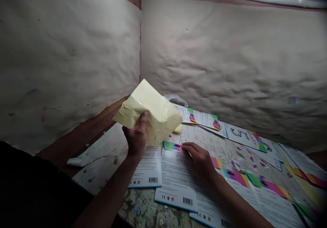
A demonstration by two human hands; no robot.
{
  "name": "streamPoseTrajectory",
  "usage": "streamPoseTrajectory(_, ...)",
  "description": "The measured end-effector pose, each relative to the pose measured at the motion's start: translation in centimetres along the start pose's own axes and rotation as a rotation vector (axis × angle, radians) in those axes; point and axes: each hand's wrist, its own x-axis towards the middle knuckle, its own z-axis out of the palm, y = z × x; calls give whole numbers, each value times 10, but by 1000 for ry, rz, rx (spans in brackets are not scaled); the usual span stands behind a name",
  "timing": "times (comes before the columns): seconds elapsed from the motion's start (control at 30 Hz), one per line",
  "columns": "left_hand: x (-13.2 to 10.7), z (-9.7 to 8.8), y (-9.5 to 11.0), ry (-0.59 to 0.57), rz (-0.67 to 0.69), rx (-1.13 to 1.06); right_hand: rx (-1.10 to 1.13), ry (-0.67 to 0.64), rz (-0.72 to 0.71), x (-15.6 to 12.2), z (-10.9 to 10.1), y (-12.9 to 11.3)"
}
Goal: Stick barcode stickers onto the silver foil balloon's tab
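Observation:
My left hand is closed on a creased pale-yellow paper sheet, thumb on the near side, and holds it up above the table. Small slits or folded flaps show at the sheet's left edge. My right hand is closed, with its fingertips together at the rainbow-coloured top strip of a flat white printed package. Anything between those fingertips is hidden. Beside it to the left, another printed package lies partly under the raised sheet. More such packages lie to the right, partly behind my right forearm.
Along the back of the paint-stained table lie more packages, one with a large drawn figure. Scattered pink scraps lie mid-table. A clear plastic loop rises behind the sheet. Paper-covered walls meet in the corner.

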Motion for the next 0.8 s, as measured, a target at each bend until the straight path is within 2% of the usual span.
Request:
streamPoseTrajectory(0.1,-5,1,2,-10,13,-6,-118,-76,-67,-4,10,4)
streamPoseTrajectory(0.2,-7,1,4,-23,6,-8,-172,-94,-76,-5,15,2)
streamPoseTrajectory(0.57,-9,1,6,-41,-24,-18,-283,-166,-99,-1,18,-3)
streamPoseTrajectory(0.8,-9,1,8,-85,-65,-30,-258,-130,-73,-4,19,-3)
